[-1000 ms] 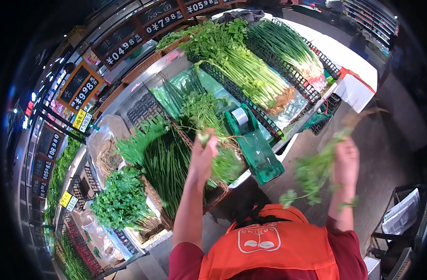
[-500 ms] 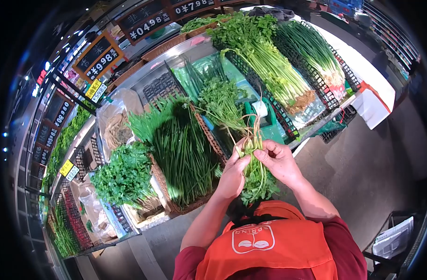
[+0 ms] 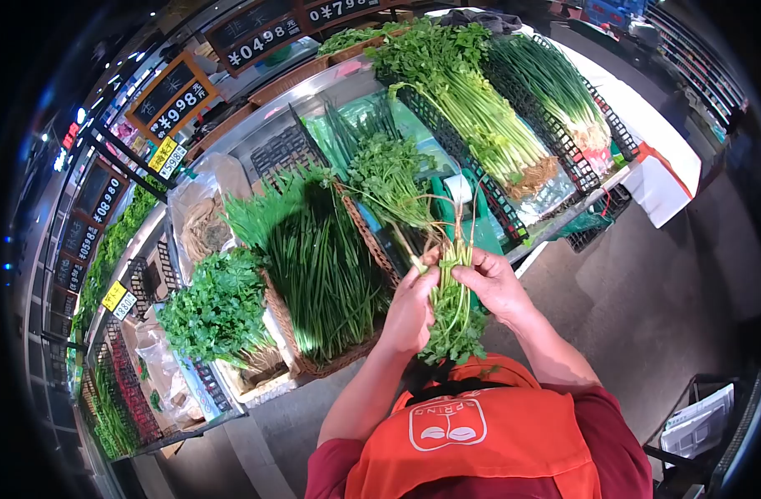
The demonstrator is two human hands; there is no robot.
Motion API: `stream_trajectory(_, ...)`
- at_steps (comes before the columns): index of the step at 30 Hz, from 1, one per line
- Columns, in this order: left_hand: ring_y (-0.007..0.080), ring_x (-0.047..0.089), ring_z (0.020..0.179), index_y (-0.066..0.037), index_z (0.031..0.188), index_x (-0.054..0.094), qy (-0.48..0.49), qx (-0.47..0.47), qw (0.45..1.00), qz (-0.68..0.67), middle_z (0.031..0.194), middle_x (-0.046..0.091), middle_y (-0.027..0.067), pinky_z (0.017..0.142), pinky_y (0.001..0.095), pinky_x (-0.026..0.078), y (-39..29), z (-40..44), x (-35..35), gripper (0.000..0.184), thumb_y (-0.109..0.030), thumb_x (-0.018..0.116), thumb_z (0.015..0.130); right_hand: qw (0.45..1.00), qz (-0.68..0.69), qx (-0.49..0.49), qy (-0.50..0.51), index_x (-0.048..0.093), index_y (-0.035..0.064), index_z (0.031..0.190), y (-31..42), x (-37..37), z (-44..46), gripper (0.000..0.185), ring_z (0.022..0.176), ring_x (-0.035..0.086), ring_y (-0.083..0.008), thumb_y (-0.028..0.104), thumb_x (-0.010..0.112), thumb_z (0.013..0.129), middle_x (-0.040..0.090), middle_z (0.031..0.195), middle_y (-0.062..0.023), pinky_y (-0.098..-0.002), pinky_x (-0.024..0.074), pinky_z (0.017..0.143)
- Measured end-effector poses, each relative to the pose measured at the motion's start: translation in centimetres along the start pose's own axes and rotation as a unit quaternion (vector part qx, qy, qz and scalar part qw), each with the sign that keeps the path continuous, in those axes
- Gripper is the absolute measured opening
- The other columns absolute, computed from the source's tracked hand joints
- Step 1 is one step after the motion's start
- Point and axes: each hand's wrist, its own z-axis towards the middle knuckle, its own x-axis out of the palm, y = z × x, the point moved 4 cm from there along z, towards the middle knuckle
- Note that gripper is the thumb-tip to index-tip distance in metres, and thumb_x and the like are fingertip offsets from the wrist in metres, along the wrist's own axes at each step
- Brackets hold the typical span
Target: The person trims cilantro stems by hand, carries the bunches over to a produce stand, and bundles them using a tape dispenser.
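In front of my apron I hold a small bunch of coriander (image 3: 454,324), its leaves hanging toward me and its thin roots pointing away. My left hand (image 3: 412,309) is closed round stems on the bunch's left side, a pale stem sticking out past its fingers. On the right side, my right hand (image 3: 499,289) pinches the stems between thumb and fingers. Just beyond the roots lies more coriander (image 3: 389,179) on the display. Beside it stands a green tape dispenser (image 3: 485,218) with a white roll (image 3: 459,188), partly hidden behind the roots.
Celery (image 3: 489,125) and spring onions (image 3: 555,91) fill black crates at the back right. Garlic chives (image 3: 322,266) lie in a brown basket on the left, beside leafy greens (image 3: 218,303). Price signs (image 3: 177,100) stand behind. A black cart (image 3: 705,424) is at lower right.
The held bunch's roots have spread apart, and its leaves hang slightly farther left. Both hands stay on the bunch, with my left hand shifted slightly. The whole view has moved a little.
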Motion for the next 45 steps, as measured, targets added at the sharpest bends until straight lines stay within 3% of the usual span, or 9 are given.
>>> stream_trajectory(1, 0.0015, 0.038, 0.056, -0.011, 0.114, 0.050, 0.011, 0.016, 1.000, 0.013, 0.089, 0.051, -0.0020, 0.045, 0.0159, 0.029, -0.2, 0.4, -0.4, 0.026, -0.019, 0.041, 0.091, 1.000, 0.011, 0.013, -0.003, 0.059, 0.0017, 0.105, -0.1, -0.3, -0.1, 0.022, 0.079, 0.053, -0.0048, 0.008, 0.055, 0.084, 0.062, 0.091, -0.0002, -0.0212, 0.0424, 0.073)
stream_trajectory(4, 0.0154, 0.049, 0.092, -0.007, 0.101, 0.049, 0.027, 0.060, 0.994, -0.081, 0.098, 0.052, 0.0057, 0.080, 0.0279, 0.039, 0.4, 1.3, -0.6, 0.015, -0.015, 0.038, 0.093, 0.998, 0.044, 0.044, -0.016, 0.058, 0.0027, 0.106, -0.4, -0.9, -0.3, 0.022, 0.080, 0.054, -0.0057, 0.009, 0.055, 0.085, 0.062, 0.092, -0.0002, -0.0224, 0.0430, 0.075)
stream_trajectory(13, 0.0122, 0.047, 0.068, -0.008, 0.096, 0.049, -0.004, 0.124, 0.974, -0.188, 0.085, 0.048, 0.0030, 0.063, 0.0250, 0.040, -0.5, 2.1, -2.6, 0.011, -0.017, 0.045, 0.091, 0.973, 0.201, 0.046, -0.109, 0.060, 0.0064, 0.093, -2.0, -4.7, 0.3, 0.010, 0.067, 0.058, -0.0078, 0.009, 0.056, 0.084, 0.062, 0.083, -0.0002, -0.0209, 0.0472, 0.059)
stream_trajectory(16, 0.0043, 0.038, 0.057, -0.010, 0.097, 0.050, 0.032, 0.140, 0.969, -0.202, 0.076, 0.046, -0.0025, 0.047, 0.0165, 0.031, -2.4, 1.6, -4.0, 0.012, -0.019, 0.045, 0.091, 0.938, 0.327, -0.014, -0.111, 0.057, 0.0048, 0.094, -0.9, -5.8, 0.6, 0.010, 0.072, 0.062, -0.0123, 0.010, 0.055, 0.085, 0.063, 0.086, -0.0043, -0.0258, 0.0523, 0.066)
stream_trajectory(17, 0.0032, 0.034, 0.050, -0.009, 0.097, 0.050, -0.078, 0.124, 0.976, -0.162, 0.070, 0.045, -0.0027, 0.040, 0.0159, 0.024, -2.9, 1.4, -4.2, 0.013, -0.018, 0.044, 0.091, 0.936, 0.335, -0.021, -0.106, 0.057, 0.0046, 0.094, -0.9, -6.2, 0.7, 0.011, 0.073, 0.062, -0.0128, 0.010, 0.055, 0.085, 0.063, 0.087, -0.0046, -0.0268, 0.0525, 0.067)
stream_trajectory(23, 0.0027, 0.028, 0.041, -0.005, 0.099, 0.050, -0.076, 0.172, 0.967, -0.170, 0.063, 0.042, -0.0029, 0.036, 0.0185, 0.020, -5.2, 1.7, -7.4, 0.014, -0.015, 0.046, 0.090, 0.919, 0.360, -0.041, -0.154, 0.054, 0.0020, 0.097, -1.0, -8.2, 0.8, 0.022, 0.073, 0.061, -0.0158, 0.018, 0.059, 0.083, 0.060, 0.083, -0.0056, -0.0304, 0.0536, 0.067)
stream_trajectory(31, 0.0050, 0.048, 0.061, -0.002, 0.099, 0.059, -0.005, 0.186, 0.947, 0.262, 0.081, 0.057, 0.0011, 0.052, 0.0159, 0.037, -5.1, 1.8, -0.1, 0.022, -0.015, 0.059, 0.081, 0.981, 0.180, 0.000, -0.070, 0.058, 0.0033, 0.097, -1.5, -7.4, 0.5, 0.017, 0.070, 0.055, -0.0052, 0.011, 0.060, 0.082, 0.059, 0.083, 0.0019, -0.0194, 0.0452, 0.057)
stream_trajectory(37, 0.0047, 0.051, 0.071, 0.001, 0.097, 0.060, 0.098, 0.315, 0.899, 0.289, 0.087, 0.061, 0.0011, 0.061, 0.0192, 0.042, -3.5, 3.8, 2.9, 0.027, -0.010, 0.069, 0.074, 0.995, -0.075, -0.054, -0.027, 0.059, 0.0042, 0.103, 1.2, -4.9, -0.4, 0.020, 0.065, 0.041, -0.0004, 0.007, 0.056, 0.083, 0.052, 0.078, 0.0066, -0.0169, 0.0347, 0.056)
stream_trajectory(45, 0.0038, 0.050, 0.064, 0.003, 0.085, 0.063, 0.103, 0.244, 0.905, 0.333, 0.070, 0.061, 0.0008, 0.058, 0.0210, 0.042, -3.9, 3.8, 3.8, 0.014, -0.010, 0.063, 0.079, 0.963, -0.219, -0.156, -0.016, 0.056, 0.0027, 0.099, 2.7, -5.0, -1.2, 0.021, 0.062, 0.040, -0.0053, 0.007, 0.058, 0.079, 0.045, 0.078, -0.0001, -0.0201, 0.0335, 0.053)
